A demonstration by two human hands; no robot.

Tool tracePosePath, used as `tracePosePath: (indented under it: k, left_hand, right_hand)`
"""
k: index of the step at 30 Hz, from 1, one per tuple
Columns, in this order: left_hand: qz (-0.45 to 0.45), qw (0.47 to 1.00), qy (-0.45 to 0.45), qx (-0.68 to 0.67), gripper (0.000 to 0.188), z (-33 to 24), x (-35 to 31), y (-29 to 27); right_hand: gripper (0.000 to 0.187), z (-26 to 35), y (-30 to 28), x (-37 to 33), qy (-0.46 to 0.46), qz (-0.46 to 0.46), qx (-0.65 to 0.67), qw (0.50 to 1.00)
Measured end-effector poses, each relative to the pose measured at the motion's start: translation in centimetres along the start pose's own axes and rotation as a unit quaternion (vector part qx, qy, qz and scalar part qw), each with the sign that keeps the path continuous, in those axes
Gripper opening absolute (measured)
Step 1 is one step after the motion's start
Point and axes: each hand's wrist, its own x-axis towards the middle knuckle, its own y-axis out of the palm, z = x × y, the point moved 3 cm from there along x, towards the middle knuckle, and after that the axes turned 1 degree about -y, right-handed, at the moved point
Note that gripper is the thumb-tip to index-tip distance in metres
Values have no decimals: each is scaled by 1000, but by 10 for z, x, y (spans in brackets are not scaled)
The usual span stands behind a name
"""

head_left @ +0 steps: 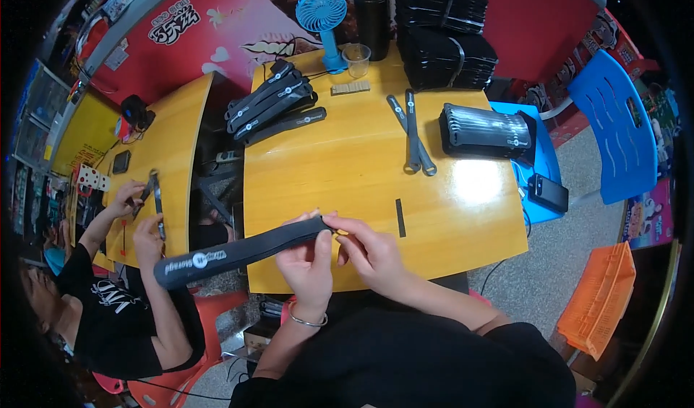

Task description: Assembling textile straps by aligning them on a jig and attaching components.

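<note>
A long black strap with white print and a rounded far end stretches out to the left over the near table edge. It looks folded or layered. My left hand is closed around it near its right end, thumb on top. At that end my right hand pinches the tip with thumb and forefinger. What exactly lies between those fingertips is too small to make out. A short thin black strip rests on the table right of my hands. Farther back, two crossed black straps lie flat.
Back left is a pile of black straps; a banded bundle lies right, with tall banded stacks behind. A blue fan, clear cup and black bottle stand at the back. Another person works at the left table.
</note>
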Motion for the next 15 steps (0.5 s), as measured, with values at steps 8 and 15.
tracePosePath:
  k: [8,15]
  left_hand:
    - [34,999,-41,9,37,3,1,0]
    - [31,999,-36,3,44,11,3,-11]
  right_hand:
    - [31,-8,5,-2,11,-4,38,999]
    - [36,-11,-2,0,-51,-6,-58,997]
